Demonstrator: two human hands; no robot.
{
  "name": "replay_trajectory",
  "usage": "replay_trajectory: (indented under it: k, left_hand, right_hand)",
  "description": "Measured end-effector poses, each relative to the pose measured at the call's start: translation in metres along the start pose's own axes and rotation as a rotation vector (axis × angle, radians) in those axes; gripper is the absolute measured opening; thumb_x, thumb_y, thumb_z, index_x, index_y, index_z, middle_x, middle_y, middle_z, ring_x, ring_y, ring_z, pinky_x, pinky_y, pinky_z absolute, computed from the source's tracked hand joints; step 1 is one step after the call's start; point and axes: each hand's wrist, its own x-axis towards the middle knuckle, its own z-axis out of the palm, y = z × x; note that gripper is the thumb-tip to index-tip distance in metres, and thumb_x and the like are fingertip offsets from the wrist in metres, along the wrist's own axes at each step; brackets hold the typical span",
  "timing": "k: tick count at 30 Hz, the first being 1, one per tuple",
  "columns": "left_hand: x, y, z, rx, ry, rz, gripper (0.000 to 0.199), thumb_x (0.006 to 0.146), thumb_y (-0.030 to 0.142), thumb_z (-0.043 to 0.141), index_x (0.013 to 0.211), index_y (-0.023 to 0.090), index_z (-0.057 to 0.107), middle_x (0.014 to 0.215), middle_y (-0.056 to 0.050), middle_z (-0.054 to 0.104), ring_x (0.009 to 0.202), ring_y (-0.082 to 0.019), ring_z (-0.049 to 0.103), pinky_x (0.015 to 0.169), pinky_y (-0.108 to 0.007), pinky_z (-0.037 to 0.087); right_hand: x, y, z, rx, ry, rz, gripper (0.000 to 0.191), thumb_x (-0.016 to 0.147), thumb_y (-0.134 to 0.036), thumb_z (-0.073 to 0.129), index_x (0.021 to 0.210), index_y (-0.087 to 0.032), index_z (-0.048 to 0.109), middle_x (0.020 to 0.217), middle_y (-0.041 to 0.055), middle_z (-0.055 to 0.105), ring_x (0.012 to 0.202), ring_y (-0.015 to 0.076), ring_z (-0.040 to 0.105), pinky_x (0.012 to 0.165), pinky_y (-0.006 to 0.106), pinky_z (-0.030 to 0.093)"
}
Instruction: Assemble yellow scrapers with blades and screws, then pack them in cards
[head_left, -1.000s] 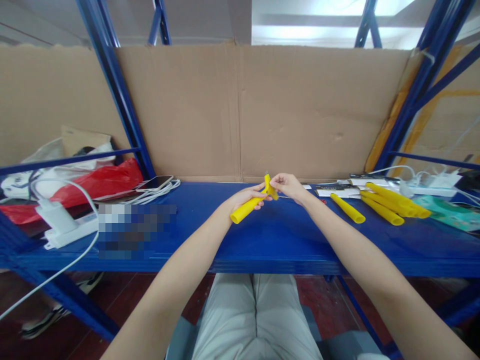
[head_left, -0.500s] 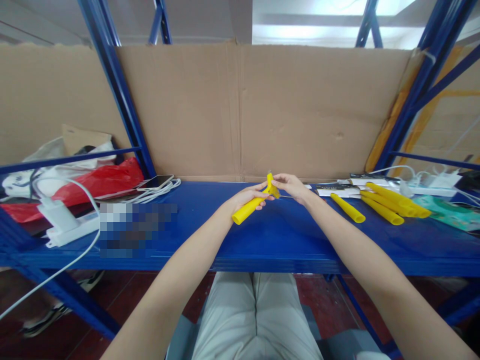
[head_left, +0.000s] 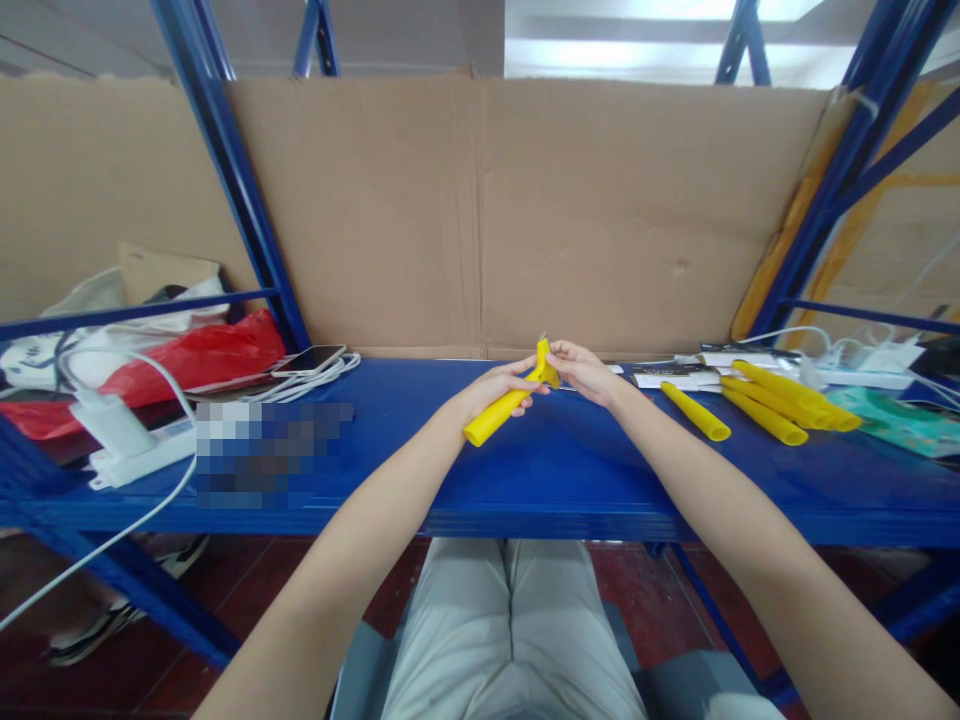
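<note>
Over the middle of the blue bench, my left hand [head_left: 504, 392] is wrapped round a yellow tube [head_left: 487, 425], whose hollow wide end points down toward me. At the tube's far end is a yellow forked head piece [head_left: 544, 366] with a small greyish tip. The fingers of my right hand [head_left: 581, 369] pinch this piece from the right. Whether tube and head are one part or two I cannot tell, since my fingers cover the place where they meet. To the right lies a loose yellow tube [head_left: 696, 411], beside a pile of several similar tubes [head_left: 787, 400].
The blue bench [head_left: 570, 480] backs onto a cardboard panel [head_left: 600, 220]. White-and-black packets [head_left: 675, 378] and a green packet [head_left: 900, 420] lie at the right. A phone [head_left: 311, 360], white cables [head_left: 319, 378], a power strip [head_left: 142, 455] and a red bag [head_left: 202, 355] occupy the left.
Both hands stay in nearly the same place on the yellow piece. The forked head has turned slightly, and my right fingers sit closer around it.
</note>
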Motion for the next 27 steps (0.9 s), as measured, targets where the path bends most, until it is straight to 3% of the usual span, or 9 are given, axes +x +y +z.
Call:
replay_trajectory:
  k: [9, 27]
  left_hand:
    - [0.0007, -0.0029, 0.0011, -0.013, -0.033, 0.024, 0.072, 0.079, 0.000, 0.053, 0.142, 0.028, 0.032, 0.077, -0.003, 0.065, 0.045, -0.006, 0.051, 0.039, -0.015, 0.036]
    - [0.0013, -0.0025, 0.0012, 0.006, 0.005, 0.062, 0.074, 0.080, 0.001, 0.052, 0.144, 0.028, 0.028, 0.076, -0.004, 0.066, 0.044, -0.007, 0.050, 0.039, -0.017, 0.035]
  right_hand:
    - [-0.0033, -0.0035, -0.0045, 0.005, -0.032, 0.017, 0.033, 0.060, -0.037, 0.077, 0.081, -0.022, 0.057, 0.080, -0.0010, 0.064, 0.073, 0.0126, 0.058, 0.069, 0.026, 0.047]
    - [-0.0011, -0.0060, 0.0004, -0.041, 0.022, -0.019, 0.039, 0.055, -0.045, 0.079, 0.076, -0.020, 0.056, 0.075, -0.0003, 0.064, 0.068, 0.0119, 0.058, 0.066, 0.025, 0.046]
